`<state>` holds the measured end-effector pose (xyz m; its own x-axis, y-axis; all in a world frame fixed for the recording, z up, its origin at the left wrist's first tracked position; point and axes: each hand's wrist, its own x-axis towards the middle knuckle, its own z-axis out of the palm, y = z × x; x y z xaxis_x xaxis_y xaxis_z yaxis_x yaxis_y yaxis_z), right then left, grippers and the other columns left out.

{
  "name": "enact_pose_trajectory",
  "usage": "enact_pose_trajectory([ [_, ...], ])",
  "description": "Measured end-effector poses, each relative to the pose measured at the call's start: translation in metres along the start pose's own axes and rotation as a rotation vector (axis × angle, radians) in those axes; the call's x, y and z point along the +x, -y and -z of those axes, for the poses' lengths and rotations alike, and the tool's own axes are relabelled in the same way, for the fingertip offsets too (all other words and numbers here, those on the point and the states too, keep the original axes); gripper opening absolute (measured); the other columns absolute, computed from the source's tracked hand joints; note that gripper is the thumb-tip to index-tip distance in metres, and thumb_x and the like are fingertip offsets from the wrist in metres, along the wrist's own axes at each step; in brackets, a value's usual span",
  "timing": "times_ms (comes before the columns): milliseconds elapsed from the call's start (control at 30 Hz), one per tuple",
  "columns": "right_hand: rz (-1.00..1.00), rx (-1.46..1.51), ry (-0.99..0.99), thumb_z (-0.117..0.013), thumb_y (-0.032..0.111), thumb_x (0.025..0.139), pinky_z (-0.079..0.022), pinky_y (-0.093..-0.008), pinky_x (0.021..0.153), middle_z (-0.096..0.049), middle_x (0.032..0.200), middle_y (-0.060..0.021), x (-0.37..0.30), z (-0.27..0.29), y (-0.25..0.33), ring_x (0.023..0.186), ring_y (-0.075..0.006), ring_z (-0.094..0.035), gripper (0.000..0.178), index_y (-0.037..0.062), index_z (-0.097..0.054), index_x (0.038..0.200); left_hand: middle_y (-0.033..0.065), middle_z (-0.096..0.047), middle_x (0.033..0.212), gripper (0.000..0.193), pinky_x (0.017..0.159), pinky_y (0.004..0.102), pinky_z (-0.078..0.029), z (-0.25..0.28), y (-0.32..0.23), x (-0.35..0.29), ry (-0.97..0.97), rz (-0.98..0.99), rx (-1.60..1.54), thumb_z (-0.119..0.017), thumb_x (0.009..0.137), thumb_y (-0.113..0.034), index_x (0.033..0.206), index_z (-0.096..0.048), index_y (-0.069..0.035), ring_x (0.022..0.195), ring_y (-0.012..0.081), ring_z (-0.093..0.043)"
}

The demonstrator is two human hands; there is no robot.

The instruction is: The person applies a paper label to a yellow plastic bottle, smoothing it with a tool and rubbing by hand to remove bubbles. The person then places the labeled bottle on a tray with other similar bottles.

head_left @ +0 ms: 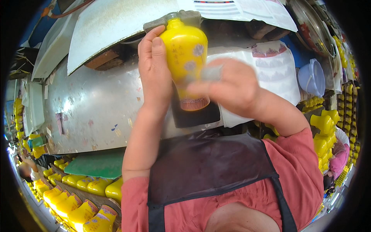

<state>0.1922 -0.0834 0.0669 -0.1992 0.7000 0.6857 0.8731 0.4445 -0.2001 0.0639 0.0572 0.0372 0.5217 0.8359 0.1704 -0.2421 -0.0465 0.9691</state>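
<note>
Cropped red shirt (295, 166); hands (155, 75), right one (239, 87) blurred, at yellow vase (184, 48).

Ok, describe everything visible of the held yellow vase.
The vase, glossy and seemingly ceramic, has a narrow neck, broad shoulders and tapering body, with purplish flowers, lettering and a reddish foot band. It appears laid down, neck toward the picture's top, by grey padding. The left hand touches its left side; the blurred right hand is at its right, contact unclear.
</note>
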Motion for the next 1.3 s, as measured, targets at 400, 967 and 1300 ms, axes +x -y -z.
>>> enact_pose_trajectory([
  [400, -0.423, 0.111, -0.259, -0.077, -0.004, 0.076, -0.057, -0.0333, 0.065, -0.075, 0.090, -0.0079, -0.021, -0.001, -0.005, 0.074, -0.0253, -0.071, 0.029, 0.0099, -0.074, 0.101, 0.0195, -0.038, 0.147, 0.077, 0.114, 0.0382, -0.036, -0.004, 0.013, -0.015, -0.025, 0.091, -0.057, -0.054, 0.105, -0.050, 0.155, -0.022, -0.002, 0.133, 0.0253, -0.044],
  [967, -0.557, 0.223, -0.348, -0.077, 0.004, 0.084, -0.058, -0.0356, 0.073, -0.072, 0.097, -0.0138, -0.019, -0.017, 0.004, 0.083, -0.0306, -0.072, 0.026, 0.0044, -0.068, 0.109, 0.0145, -0.039, 0.154, 0.072, 0.117, 0.0385, -0.033, 0.005, 0.025, -0.032, 0.111, 0.144, -0.145, -0.041, 0.111, -0.042, 0.164, -0.004, -0.010, 0.140, 0.0253, -0.041],
  [1300, -0.524, 0.066, -0.270, -0.075, 0.010, 0.085, -0.056, -0.0373, 0.067, -0.071, 0.092, -0.0112, -0.001, -0.013, 0.004, 0.077, -0.0294, -0.070, 0.024, 0.0059, -0.067, 0.108, 0.0191, -0.033, 0.158, 0.079, 0.119, 0.0393, -0.030, 0.004, 0.020, -0.036, 0.104, 0.131, -0.024, -0.041, 0.109, -0.042, 0.163, 0.003, -0.005, 0.143, 0.0285, -0.037],
])
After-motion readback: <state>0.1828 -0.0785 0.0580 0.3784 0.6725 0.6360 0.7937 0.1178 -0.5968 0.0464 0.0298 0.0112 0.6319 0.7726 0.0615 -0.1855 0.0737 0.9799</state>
